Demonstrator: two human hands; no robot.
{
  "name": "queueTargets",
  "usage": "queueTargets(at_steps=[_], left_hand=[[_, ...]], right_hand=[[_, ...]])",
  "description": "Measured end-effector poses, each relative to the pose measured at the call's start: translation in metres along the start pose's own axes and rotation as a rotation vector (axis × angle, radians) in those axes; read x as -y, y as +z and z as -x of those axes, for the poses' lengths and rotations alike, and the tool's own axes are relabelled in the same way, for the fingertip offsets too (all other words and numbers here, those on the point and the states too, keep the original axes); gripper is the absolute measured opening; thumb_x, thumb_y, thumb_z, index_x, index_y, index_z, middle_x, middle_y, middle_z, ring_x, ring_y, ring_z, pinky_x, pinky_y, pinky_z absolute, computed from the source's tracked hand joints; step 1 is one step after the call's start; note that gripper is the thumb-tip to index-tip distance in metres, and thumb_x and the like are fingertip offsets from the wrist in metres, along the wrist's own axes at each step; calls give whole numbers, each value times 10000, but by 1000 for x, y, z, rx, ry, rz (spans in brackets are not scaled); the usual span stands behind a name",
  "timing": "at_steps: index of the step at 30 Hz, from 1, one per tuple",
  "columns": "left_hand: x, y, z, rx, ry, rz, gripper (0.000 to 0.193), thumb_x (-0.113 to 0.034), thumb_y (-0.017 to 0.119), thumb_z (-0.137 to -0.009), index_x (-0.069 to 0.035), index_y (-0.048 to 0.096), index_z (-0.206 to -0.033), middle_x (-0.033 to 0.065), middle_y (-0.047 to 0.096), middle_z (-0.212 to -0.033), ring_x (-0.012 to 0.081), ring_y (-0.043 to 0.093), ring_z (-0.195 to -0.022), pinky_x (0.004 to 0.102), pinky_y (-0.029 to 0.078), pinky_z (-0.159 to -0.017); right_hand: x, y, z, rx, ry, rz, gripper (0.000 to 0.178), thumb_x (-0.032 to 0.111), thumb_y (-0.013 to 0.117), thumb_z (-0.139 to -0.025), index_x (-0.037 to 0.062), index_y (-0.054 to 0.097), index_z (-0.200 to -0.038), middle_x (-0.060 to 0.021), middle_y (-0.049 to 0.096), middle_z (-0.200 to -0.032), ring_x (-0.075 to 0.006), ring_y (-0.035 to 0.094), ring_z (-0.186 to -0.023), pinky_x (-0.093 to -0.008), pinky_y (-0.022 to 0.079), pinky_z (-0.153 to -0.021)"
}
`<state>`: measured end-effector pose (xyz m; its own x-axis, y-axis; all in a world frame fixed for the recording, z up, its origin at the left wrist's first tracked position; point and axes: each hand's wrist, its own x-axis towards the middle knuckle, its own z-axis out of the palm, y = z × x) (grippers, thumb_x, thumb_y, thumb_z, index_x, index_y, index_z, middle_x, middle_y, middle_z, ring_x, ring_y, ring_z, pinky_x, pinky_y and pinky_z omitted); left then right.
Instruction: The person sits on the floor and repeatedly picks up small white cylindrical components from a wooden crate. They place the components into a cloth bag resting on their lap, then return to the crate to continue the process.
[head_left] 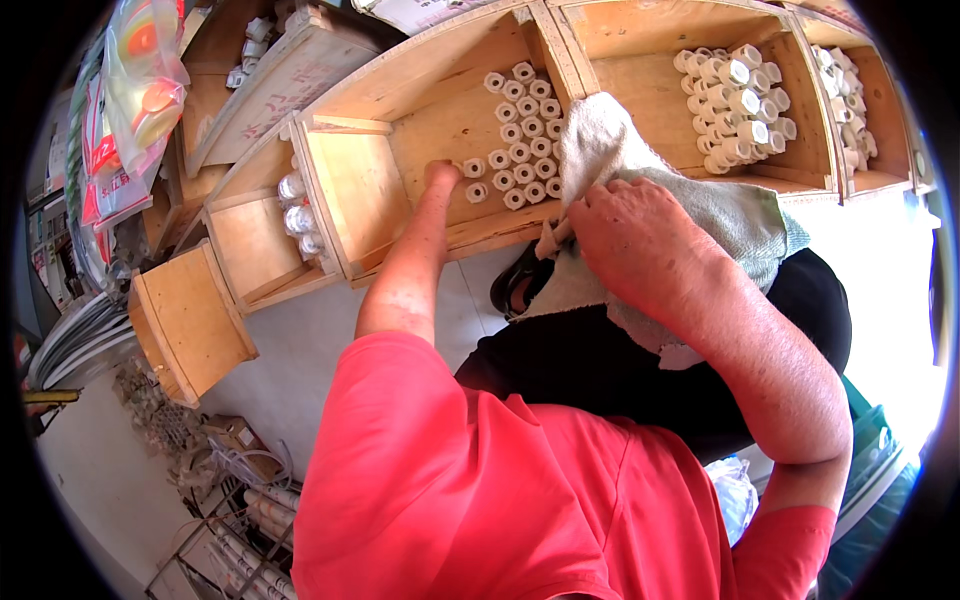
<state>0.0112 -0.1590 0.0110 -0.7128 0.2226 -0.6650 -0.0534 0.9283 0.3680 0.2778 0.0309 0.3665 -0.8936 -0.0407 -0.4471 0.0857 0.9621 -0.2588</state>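
Observation:
My left hand [443,174] reaches down into a wooden compartment [350,190], its fingers closed at a white plastic pipe fitting [473,168] at the left edge of a group. Several more white fittings [520,152] stand there on end in staggered rows, hexagonal rims and round holes facing up. My right hand [640,245] is closed on a worn grey cloth [610,135]. The cloth drapes over the compartment's front edge and across my lap, covering part of the box's right side. What lies under the right fingers is hidden.
Another compartment [640,100] to the right holds piled white fittings [735,105]; one farther right holds more. Left are a smaller box with wrapped pieces [300,218] and a wooden box [195,320] jutting forward. Plastic bags [140,80] hang upper left. Coiled pipe [75,340] lies below them.

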Motion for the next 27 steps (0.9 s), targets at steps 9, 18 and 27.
queueTargets(at_steps=[9, 18, 27], left_hand=[[-38, 15, 3, -304, 414, -99, 320, -23, 528, -806, -12, 656, -1099, 209, 647, -1082, 307, 628, -1005, 332, 473, -870], [-61, 25, 28, -66, 467, 19, 336, 13, 497, -813, -65, 674, -1087, 192, 662, -1044, 287, 628, -1000, 330, 462, -885], [-49, 34, 14, -12, 312, 51, 454, -35, 496, -831, -37, 519, -1285, 202, 625, -1142, 307, 591, -1080, 354, 457, -905]], right_hand=[[-1, 2, 4, 20, 8, 21, 137, 80, 518, -808, 39, 610, -901, -106, 628, -888, -253, 615, -916, -354, 474, -843], [-2, 1, 5, 11, 9, -5, 138, 78, 518, -807, 30, 607, -902, -113, 630, -887, -260, 615, -914, -360, 473, -844], [0, 1, 3, 40, 4, 25, 135, 86, 522, -808, 35, 606, -900, -108, 628, -885, -249, 617, -907, -354, 477, -827]])
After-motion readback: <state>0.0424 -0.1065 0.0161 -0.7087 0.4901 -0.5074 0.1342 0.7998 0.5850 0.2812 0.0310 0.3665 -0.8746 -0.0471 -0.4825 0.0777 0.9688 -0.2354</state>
